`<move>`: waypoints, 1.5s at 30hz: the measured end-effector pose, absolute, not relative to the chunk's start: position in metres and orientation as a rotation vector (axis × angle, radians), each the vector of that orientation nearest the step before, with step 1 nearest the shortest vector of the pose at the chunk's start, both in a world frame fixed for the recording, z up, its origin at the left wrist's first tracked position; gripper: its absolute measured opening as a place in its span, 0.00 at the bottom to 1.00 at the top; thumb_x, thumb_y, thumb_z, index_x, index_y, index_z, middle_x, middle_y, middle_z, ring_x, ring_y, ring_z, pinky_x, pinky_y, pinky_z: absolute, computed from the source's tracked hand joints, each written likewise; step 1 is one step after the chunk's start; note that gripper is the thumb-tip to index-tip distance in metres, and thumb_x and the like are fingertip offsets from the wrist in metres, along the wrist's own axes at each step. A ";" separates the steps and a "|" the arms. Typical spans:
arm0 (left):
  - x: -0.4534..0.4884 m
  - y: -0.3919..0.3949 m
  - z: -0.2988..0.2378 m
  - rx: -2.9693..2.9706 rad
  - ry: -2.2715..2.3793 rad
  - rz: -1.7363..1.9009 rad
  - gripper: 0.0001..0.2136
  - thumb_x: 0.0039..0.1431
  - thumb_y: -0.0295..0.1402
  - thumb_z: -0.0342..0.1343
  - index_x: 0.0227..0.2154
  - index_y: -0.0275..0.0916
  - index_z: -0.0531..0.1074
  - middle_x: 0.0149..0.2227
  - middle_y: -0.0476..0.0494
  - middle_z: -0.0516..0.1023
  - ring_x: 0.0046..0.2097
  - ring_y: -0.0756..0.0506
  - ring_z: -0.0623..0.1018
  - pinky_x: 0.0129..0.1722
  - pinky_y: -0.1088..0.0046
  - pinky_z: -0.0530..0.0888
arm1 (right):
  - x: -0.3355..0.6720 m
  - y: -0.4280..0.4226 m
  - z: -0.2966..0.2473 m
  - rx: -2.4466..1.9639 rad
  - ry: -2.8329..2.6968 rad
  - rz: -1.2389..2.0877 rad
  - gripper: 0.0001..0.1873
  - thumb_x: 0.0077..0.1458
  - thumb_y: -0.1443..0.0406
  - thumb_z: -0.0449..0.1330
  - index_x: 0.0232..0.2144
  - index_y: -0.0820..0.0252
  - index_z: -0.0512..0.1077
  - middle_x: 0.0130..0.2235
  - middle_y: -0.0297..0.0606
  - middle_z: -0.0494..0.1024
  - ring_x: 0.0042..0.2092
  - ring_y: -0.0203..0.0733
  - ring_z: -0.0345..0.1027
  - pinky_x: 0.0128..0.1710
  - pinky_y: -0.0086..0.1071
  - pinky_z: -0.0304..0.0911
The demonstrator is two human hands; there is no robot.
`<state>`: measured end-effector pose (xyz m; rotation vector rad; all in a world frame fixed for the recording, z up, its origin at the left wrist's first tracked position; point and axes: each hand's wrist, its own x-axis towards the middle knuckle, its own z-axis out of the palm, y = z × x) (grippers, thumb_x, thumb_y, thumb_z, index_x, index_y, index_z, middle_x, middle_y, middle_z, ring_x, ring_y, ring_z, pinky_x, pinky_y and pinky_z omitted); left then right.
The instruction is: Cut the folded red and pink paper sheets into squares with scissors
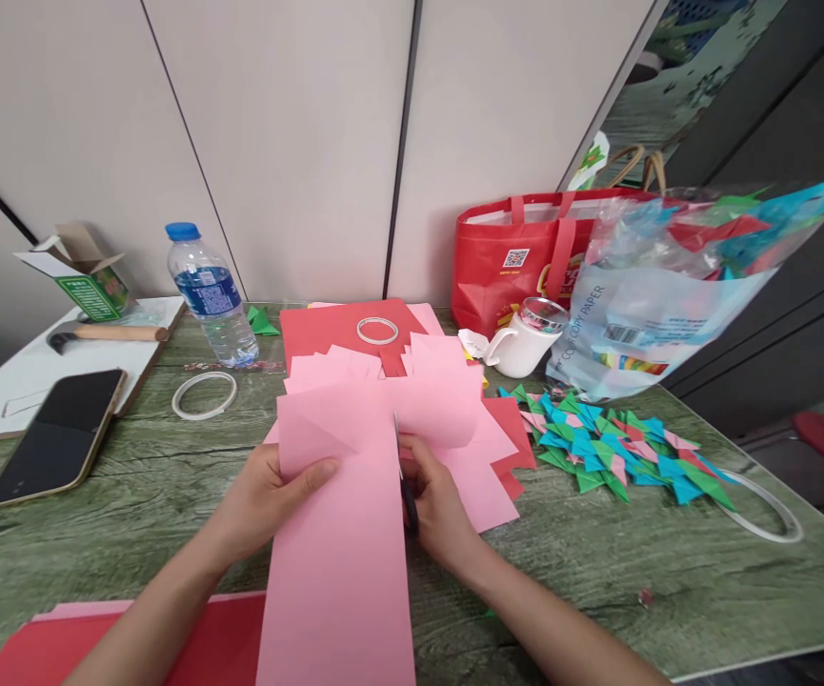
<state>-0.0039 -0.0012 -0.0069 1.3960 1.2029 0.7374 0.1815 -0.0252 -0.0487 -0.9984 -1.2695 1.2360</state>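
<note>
A long sheet of pink paper (pixel 340 572) stretches from the near edge of the view up over the middle of the table. My left hand (pixel 275 495) grips its left side, thumb on top and fingers underneath. At the sheet's right side my right hand (pixel 436 495) is closed round the dark handle of a pair of scissors (pixel 410 505). One blade shows against the paper, where a cut separates a curled flap on the right from the rest. Pink paper pieces (pixel 479 476) lie beneath, over red sheets (pixel 515 433).
A water bottle (pixel 211 295), phone (pixel 58 433), hammer (pixel 108 332) and tape roll (pixel 204 395) are on the left. To the right are a white mug (pixel 526 338), red bag (pixel 497 248), plastic bag (pixel 612 333) and folded paper pieces (pixel 604 443). Red sheets (pixel 218 638) lie near the front.
</note>
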 end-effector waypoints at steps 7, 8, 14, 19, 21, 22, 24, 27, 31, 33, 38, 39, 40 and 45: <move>0.000 -0.003 -0.001 1.455 1.219 0.685 0.13 0.49 0.42 0.56 0.23 0.35 0.73 0.23 0.48 0.74 0.23 0.50 0.71 0.19 0.80 0.67 | 0.183 -0.024 -0.048 -0.999 -1.299 1.198 0.21 0.44 0.70 0.60 0.43 0.55 0.63 0.29 0.32 0.73 0.28 0.38 0.66 0.26 0.28 0.61; 0.000 -0.004 0.000 1.460 1.224 0.682 0.13 0.48 0.42 0.56 0.23 0.35 0.72 0.23 0.48 0.74 0.23 0.50 0.71 0.19 0.80 0.67 | 0.183 -0.023 -0.049 -0.987 -1.306 1.202 0.21 0.44 0.70 0.60 0.42 0.55 0.63 0.30 0.33 0.73 0.30 0.38 0.66 0.27 0.28 0.61; 0.001 -0.005 0.002 1.445 1.271 0.636 0.15 0.48 0.44 0.55 0.23 0.34 0.71 0.22 0.48 0.73 0.22 0.50 0.71 0.18 0.79 0.66 | 0.184 -0.023 -0.050 -0.949 -1.319 1.227 0.16 0.43 0.74 0.59 0.36 0.58 0.66 0.35 0.34 0.73 0.35 0.38 0.67 0.33 0.28 0.62; 0.003 -0.006 0.000 1.411 1.245 0.590 0.16 0.49 0.44 0.54 0.23 0.34 0.70 0.22 0.47 0.72 0.22 0.49 0.71 0.18 0.78 0.66 | 0.185 -0.023 -0.047 -0.960 -1.306 1.212 0.17 0.42 0.76 0.58 0.36 0.58 0.64 0.34 0.33 0.73 0.33 0.37 0.66 0.31 0.26 0.61; 0.004 -0.006 -0.001 1.410 1.252 0.597 0.16 0.49 0.44 0.54 0.23 0.34 0.70 0.22 0.47 0.72 0.23 0.49 0.71 0.18 0.77 0.66 | 0.186 -0.022 -0.048 -0.946 -1.307 1.206 0.16 0.42 0.76 0.59 0.35 0.59 0.65 0.33 0.33 0.73 0.32 0.37 0.65 0.30 0.26 0.61; 0.004 -0.005 -0.001 1.410 1.259 0.606 0.16 0.49 0.44 0.55 0.24 0.34 0.70 0.22 0.47 0.72 0.23 0.49 0.71 0.18 0.77 0.67 | 0.186 -0.022 -0.048 -0.936 -1.304 1.210 0.15 0.42 0.75 0.59 0.35 0.59 0.66 0.32 0.33 0.73 0.33 0.37 0.65 0.31 0.27 0.61; 0.004 -0.005 -0.001 1.408 1.259 0.614 0.15 0.48 0.44 0.55 0.24 0.34 0.70 0.23 0.47 0.73 0.23 0.48 0.71 0.19 0.77 0.67 | 0.186 -0.021 -0.049 -0.911 -1.290 1.236 0.13 0.42 0.75 0.59 0.34 0.60 0.67 0.32 0.33 0.73 0.33 0.37 0.65 0.31 0.27 0.61; 0.004 -0.006 0.000 1.416 1.248 0.607 0.15 0.49 0.44 0.54 0.24 0.34 0.70 0.23 0.46 0.73 0.24 0.48 0.72 0.19 0.76 0.67 | 0.186 -0.021 -0.050 -0.900 -1.275 1.268 0.13 0.42 0.74 0.59 0.33 0.60 0.67 0.31 0.33 0.73 0.32 0.38 0.65 0.30 0.28 0.61; 0.005 -0.006 0.002 1.442 1.257 0.609 0.15 0.49 0.44 0.54 0.24 0.34 0.71 0.23 0.46 0.73 0.23 0.47 0.72 0.19 0.75 0.68 | 0.186 -0.021 -0.051 -0.955 -1.288 1.227 0.11 0.42 0.73 0.60 0.31 0.60 0.67 0.29 0.33 0.72 0.30 0.37 0.64 0.28 0.27 0.60; 0.005 -0.005 0.002 1.449 1.268 0.614 0.15 0.48 0.44 0.54 0.25 0.34 0.71 0.23 0.45 0.74 0.24 0.46 0.73 0.20 0.74 0.68 | 0.186 -0.021 -0.051 -0.978 -1.291 1.218 0.10 0.42 0.72 0.60 0.31 0.60 0.67 0.29 0.33 0.72 0.30 0.37 0.64 0.28 0.28 0.60; 0.004 -0.005 0.000 1.464 1.268 0.623 0.15 0.48 0.44 0.54 0.25 0.34 0.71 0.24 0.45 0.74 0.25 0.46 0.73 0.20 0.75 0.69 | 0.186 -0.021 -0.048 -0.977 -1.269 1.247 0.09 0.42 0.71 0.61 0.29 0.60 0.67 0.29 0.33 0.72 0.30 0.37 0.64 0.28 0.28 0.61; 0.003 -0.005 0.000 1.469 1.268 0.626 0.15 0.48 0.44 0.54 0.25 0.34 0.70 0.24 0.45 0.74 0.25 0.46 0.73 0.20 0.75 0.69 | 0.186 -0.021 -0.047 -0.974 -1.265 1.247 0.09 0.41 0.71 0.61 0.29 0.60 0.67 0.29 0.33 0.72 0.30 0.37 0.64 0.28 0.28 0.61; 0.003 -0.005 -0.001 1.473 1.270 0.626 0.15 0.48 0.44 0.54 0.25 0.34 0.70 0.24 0.45 0.74 0.24 0.46 0.73 0.20 0.75 0.69 | 0.186 -0.022 -0.047 -0.969 -1.264 1.245 0.09 0.41 0.71 0.61 0.29 0.60 0.67 0.28 0.32 0.72 0.30 0.37 0.64 0.28 0.27 0.61; 0.004 -0.005 -0.001 1.496 1.264 0.621 0.15 0.49 0.44 0.54 0.25 0.34 0.70 0.24 0.45 0.74 0.25 0.46 0.73 0.20 0.74 0.69 | 0.187 -0.022 -0.047 -0.959 -1.266 1.241 0.08 0.41 0.72 0.61 0.28 0.60 0.67 0.27 0.31 0.72 0.29 0.36 0.63 0.28 0.27 0.60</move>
